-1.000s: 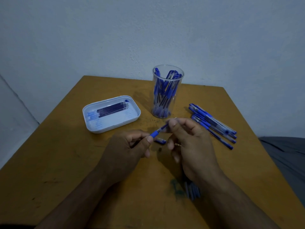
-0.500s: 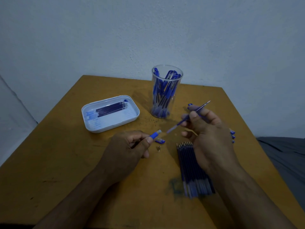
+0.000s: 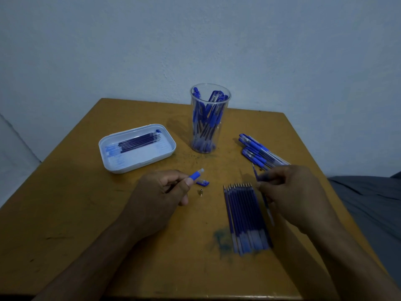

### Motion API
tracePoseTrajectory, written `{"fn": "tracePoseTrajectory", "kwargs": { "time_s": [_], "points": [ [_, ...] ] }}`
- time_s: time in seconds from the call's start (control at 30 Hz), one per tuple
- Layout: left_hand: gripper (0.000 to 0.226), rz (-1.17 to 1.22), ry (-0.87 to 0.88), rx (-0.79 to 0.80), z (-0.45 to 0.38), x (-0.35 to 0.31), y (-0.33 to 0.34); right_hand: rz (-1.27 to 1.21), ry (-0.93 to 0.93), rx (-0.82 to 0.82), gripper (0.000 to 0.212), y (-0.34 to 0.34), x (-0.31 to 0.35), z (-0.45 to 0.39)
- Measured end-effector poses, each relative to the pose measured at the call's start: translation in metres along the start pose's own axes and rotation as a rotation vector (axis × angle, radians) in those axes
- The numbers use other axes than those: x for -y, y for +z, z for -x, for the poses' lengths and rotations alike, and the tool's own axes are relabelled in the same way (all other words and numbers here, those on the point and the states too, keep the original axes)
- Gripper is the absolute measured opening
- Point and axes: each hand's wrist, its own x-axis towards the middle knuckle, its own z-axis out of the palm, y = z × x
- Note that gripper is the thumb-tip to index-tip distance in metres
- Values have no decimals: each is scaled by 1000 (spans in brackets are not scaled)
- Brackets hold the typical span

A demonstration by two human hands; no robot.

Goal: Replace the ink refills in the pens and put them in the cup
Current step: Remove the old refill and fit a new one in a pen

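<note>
head view: the left hand (image 3: 159,193) pinches a blue-gripped clear pen barrel (image 3: 196,174) above the brown wooden table (image 3: 65,213); the right hand (image 3: 290,192) pinches a thin blue ink refill (image 3: 263,197) over a flat row of blue refills (image 3: 245,216). the clear plastic cup of blue pens (image 3: 208,120) stands behind, well apart; a white tray (image 3: 138,158) holding more refills sits left of it.

The right hand (image 3: 288,192) has pulled the refill (image 3: 263,196) clear of the pen barrel (image 3: 196,174) and swung it over the refill row (image 3: 245,216).
</note>
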Motion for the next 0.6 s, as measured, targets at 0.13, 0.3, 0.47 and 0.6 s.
{"fn": "tracePoseTrajectory", "kwargs": {
  "time_s": [0.13,0.3,0.47,0.6],
  "points": [
    [16,1,-5,-1,1,-2,1,264,-1,25,15,0,-12,6],
    [17,-3,-7,4,1,-2,1,362,-37,13,16,3,-20,9],
    [16,-5,-8,3,1,-1,1,384,-46,61,15,6,-18,13],
    [17,-12,-4,2,1,-2,1,349,-37,75,16,6,-16,16]
  ]
}}
